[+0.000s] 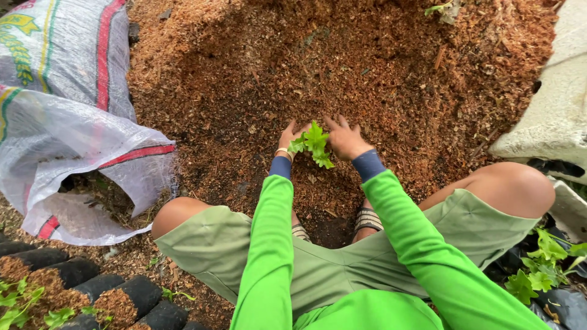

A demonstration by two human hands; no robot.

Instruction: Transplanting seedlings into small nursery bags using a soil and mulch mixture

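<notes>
Squatting person: viewed from above, knees spread wide, wearing bright green long sleeves with dark blue cuffs, pale green shorts and striped sandals.
Seedling: a small light green leafy seedling [313, 144] is standing upright in the reddish-brown sawdust-like growing mix [342, 67], directly between the two hands and just in front of the feet.
Left hand: the left hand [291, 140] is reaching forward and down at the end of a straight arm, a pale band showing at the wrist. Fingers are pointing away from the body and pressing into the mix right beside the seedling's left side. It is cupping the base rather than clenching; whether it is actually pinching the stem cannot be told.
Right hand: the right hand [345, 139] is mirroring it, palm down, knuckles up, fingers spread and angled inward, touching the seedling's leaves on the right. It is likewise lying open against the mix, not closed around anything visible.
Left of the person: a white woven plastic sack with red, green and yellow stripes [67, 122] is lying open-mouthed on the ground.
Lower left: a row of black plastic nursery bags filled with brown mix [98, 290] is lying near the knee.
Lower right: green leafy plants [541, 269] are growing beside the other knee.
</notes>
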